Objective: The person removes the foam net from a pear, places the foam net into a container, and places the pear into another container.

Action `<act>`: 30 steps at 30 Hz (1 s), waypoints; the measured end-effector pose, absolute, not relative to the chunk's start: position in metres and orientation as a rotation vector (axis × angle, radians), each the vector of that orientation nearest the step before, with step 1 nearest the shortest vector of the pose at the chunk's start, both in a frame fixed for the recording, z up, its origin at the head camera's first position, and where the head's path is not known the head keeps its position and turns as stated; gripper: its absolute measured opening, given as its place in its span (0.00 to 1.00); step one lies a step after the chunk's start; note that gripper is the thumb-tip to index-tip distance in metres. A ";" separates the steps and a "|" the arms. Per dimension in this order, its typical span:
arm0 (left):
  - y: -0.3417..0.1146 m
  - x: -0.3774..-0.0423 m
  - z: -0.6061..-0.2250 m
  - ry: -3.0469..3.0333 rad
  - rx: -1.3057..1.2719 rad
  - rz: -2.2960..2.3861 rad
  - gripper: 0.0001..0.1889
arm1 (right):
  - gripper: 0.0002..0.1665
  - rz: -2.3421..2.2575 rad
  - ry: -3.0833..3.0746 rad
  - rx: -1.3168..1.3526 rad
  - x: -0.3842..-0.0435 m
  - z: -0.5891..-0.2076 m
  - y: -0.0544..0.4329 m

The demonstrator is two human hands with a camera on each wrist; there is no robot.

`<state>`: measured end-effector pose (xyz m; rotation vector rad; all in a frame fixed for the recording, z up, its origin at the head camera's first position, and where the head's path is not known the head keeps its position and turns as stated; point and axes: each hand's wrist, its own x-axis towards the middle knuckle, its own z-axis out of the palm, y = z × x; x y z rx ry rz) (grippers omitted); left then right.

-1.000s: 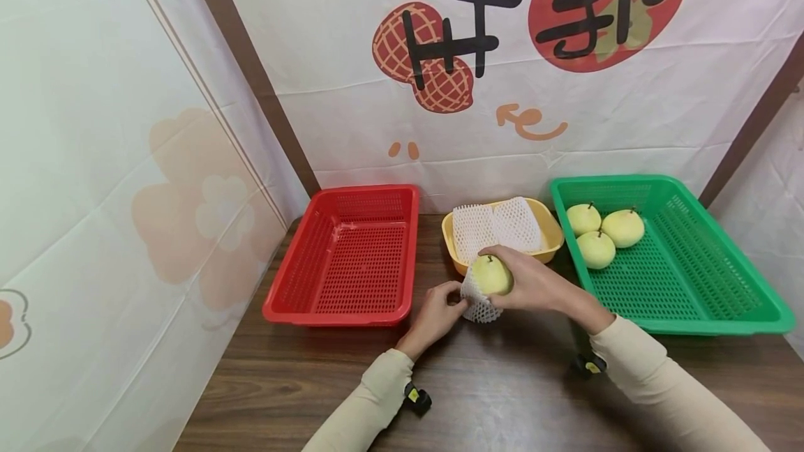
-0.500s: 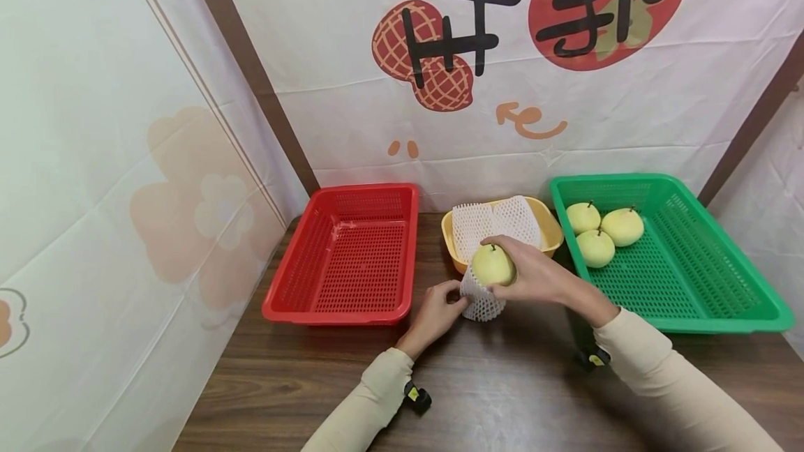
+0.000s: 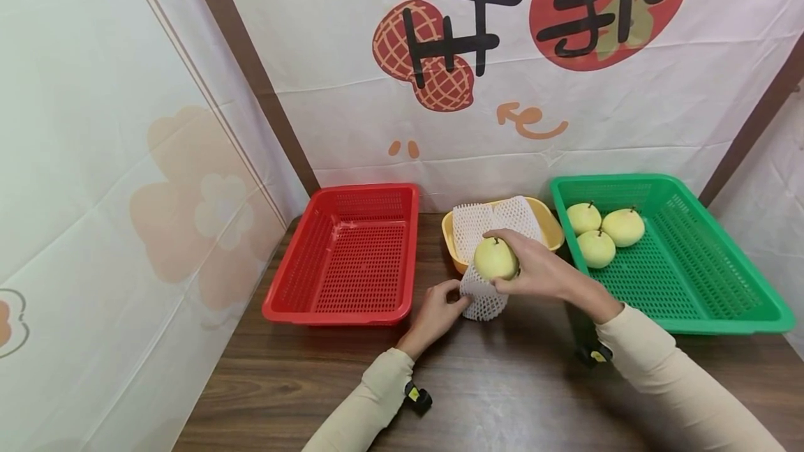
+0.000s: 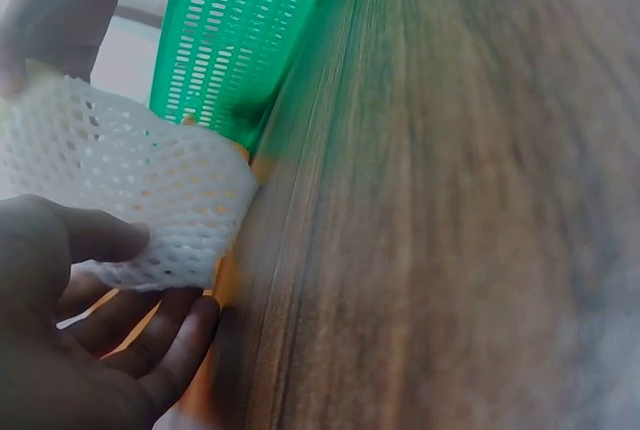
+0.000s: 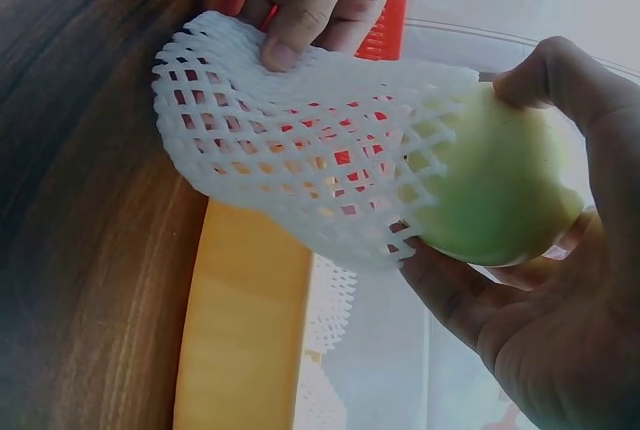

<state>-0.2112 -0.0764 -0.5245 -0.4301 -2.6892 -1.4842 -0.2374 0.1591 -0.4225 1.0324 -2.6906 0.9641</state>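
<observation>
A pale yellow-green pear (image 3: 495, 259) is gripped by my right hand (image 3: 539, 269), thumb and fingers around its sides, stem up. Its lower end sits in the mouth of a white foam net sleeve (image 3: 485, 297); most of the pear is outside the net. My left hand (image 3: 437, 314) pinches the sleeve's side near its lower end, as the left wrist view shows with the thumb (image 4: 110, 237) on the mesh. In the right wrist view, the sleeve (image 5: 270, 140) hangs mostly hollow below the pear (image 5: 495, 180).
A red basket (image 3: 339, 316) stands at left on the wooden table (image 3: 477, 396). Behind my hands is a yellow basket (image 3: 553, 230) with white foam nets (image 3: 474, 225) in it. At right, a green basket (image 3: 691, 325) holds three pears (image 3: 622, 227). A printed curtain hangs behind.
My right hand has risen slightly with the pear, so more of the fruit shows above the net sleeve. The left hand keeps its pinch on the sleeve and has barely moved.
</observation>
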 end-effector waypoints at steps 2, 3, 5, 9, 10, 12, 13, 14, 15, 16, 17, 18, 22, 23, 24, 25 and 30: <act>-0.077 -0.211 -0.524 -2.689 -0.418 -1.503 0.08 | 0.48 0.958 -2.688 1.034 -0.238 -0.421 0.160; -0.077 -0.211 -0.524 -2.687 -0.413 -1.512 0.08 | 0.48 0.958 -2.691 1.031 -0.238 -0.420 0.160; -0.077 -0.211 -0.524 -2.680 -0.406 -1.522 0.08 | 0.48 0.959 -2.699 1.021 -0.239 -0.419 0.161; -0.077 -0.211 -0.523 -2.658 -0.390 -1.519 0.07 | 0.47 0.966 -2.703 1.012 -0.241 -0.417 0.162; -0.077 -0.211 -0.523 -2.650 -0.389 -1.514 0.07 | 0.47 0.970 -2.698 1.015 -0.242 -0.416 0.162; -0.077 -0.211 -0.522 -2.638 -0.384 -1.513 0.07 | 0.47 0.972 -2.688 1.022 -0.243 -0.415 0.163; -0.077 -0.211 -0.522 -2.635 -0.381 -1.511 0.07 | 0.47 0.975 -2.686 1.023 -0.243 -0.414 0.163; -0.078 -0.211 -0.522 -2.628 -0.379 -1.513 0.06 | 0.47 0.972 -2.684 1.022 -0.244 -0.413 0.164; -0.078 -0.211 -0.522 -2.622 -0.375 -1.517 0.06 | 0.47 0.971 -2.684 1.019 -0.244 -0.412 0.165; -0.078 -0.211 -0.521 -2.612 -0.371 -1.525 0.06 | 0.47 0.971 -2.686 1.015 -0.245 -0.411 0.165; -0.078 -0.211 -0.521 -2.606 -0.363 -1.535 0.05 | 0.47 0.968 -2.690 1.007 -0.245 -0.410 0.166; -0.078 -0.211 -0.520 -2.597 -0.357 -1.542 0.05 | 0.47 0.966 -2.695 0.998 -0.245 -0.409 0.167; -0.077 -0.211 -0.519 -2.569 -0.335 -1.577 0.04 | 0.47 0.947 -2.696 0.963 -0.246 -0.405 0.172; -0.076 -0.211 -0.519 -2.563 -0.332 -1.585 0.04 | 0.47 0.936 -2.695 0.954 -0.246 -0.404 0.173; -0.076 -0.211 -0.518 -2.556 -0.329 -1.590 0.04 | 0.47 0.928 -2.689 0.949 -0.246 -0.403 0.175; -0.076 -0.211 -0.518 -2.551 -0.325 -1.592 0.04 | 0.47 0.923 -2.685 0.946 -0.247 -0.402 0.176; -0.073 -0.210 -0.514 -2.529 -0.298 -1.602 0.04 | 0.48 0.927 -2.692 0.922 -0.247 -0.397 0.181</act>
